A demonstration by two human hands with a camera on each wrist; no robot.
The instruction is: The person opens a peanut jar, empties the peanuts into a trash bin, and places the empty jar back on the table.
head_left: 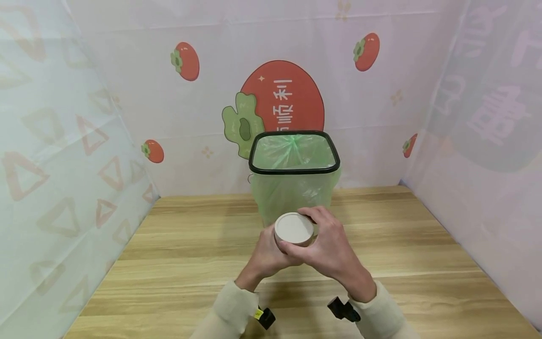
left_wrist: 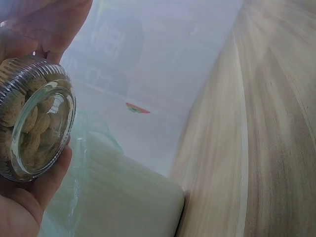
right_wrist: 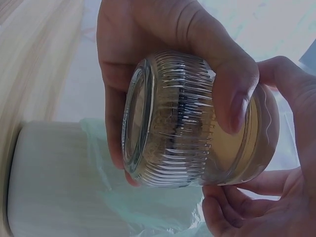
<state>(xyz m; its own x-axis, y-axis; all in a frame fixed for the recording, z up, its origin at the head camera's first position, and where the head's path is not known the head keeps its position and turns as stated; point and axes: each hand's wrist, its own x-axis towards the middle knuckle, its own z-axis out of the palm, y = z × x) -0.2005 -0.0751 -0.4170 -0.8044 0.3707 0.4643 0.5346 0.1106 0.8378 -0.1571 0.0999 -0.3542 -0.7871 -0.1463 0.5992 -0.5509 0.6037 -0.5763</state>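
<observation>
A ribbed glass jar [right_wrist: 180, 123] with a pale round lid [head_left: 294, 229] is held between both hands above the table. Peanuts in their shells [left_wrist: 37, 123] show through its clear base in the left wrist view. My left hand [head_left: 268, 254] grips the glass body, thumb and fingers wrapped around it. With its thumb and fingertips, my right hand [head_left: 328, 245] grips the lid's edge from the right. The lid sits on the jar's mouth. In the head view the glass is mostly hidden under the lid and hands.
Just beyond the hands stands a white bin [left_wrist: 133, 197] with a black rim [head_left: 296, 172] and a green plastic liner [head_left: 292, 193]. The wood-grain table [head_left: 190, 249] is bounded by printed cloth walls [head_left: 203, 103] at the back and both sides.
</observation>
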